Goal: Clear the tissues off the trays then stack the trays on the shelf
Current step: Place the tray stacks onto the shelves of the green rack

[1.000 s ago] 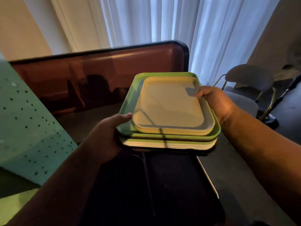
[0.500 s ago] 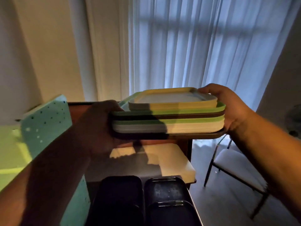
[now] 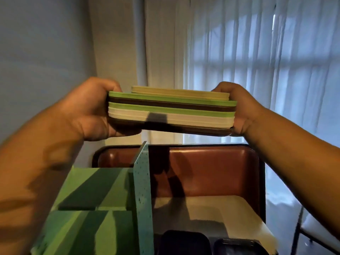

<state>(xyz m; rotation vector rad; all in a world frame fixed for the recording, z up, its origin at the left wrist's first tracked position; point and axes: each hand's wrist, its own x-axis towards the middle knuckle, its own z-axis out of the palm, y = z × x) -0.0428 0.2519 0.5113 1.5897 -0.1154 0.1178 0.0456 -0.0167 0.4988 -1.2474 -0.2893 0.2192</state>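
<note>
I hold a stack of trays (image 3: 171,112) in the air at about eye level, seen edge-on: green, brown and white layers with a smaller cream tray on top. My left hand (image 3: 92,109) grips the stack's left end, thumb on top and fingers underneath. My right hand (image 3: 241,109) grips the right end the same way. No tissue shows on the stack. Below it stands the shelf unit, with a brown curved back panel (image 3: 206,172) and a pale shelf surface (image 3: 211,210).
A teal speckled upright panel (image 3: 143,199) and green surfaces (image 3: 92,190) stand lower left. Dark containers (image 3: 185,242) sit at the bottom edge. White curtains (image 3: 257,61) hang behind, a wall is at left, and a chair (image 3: 312,230) stands lower right.
Both hands have lifted the stack higher, from chest level to eye level, over the shelf. My view has tilted up and come closer to the shelf.
</note>
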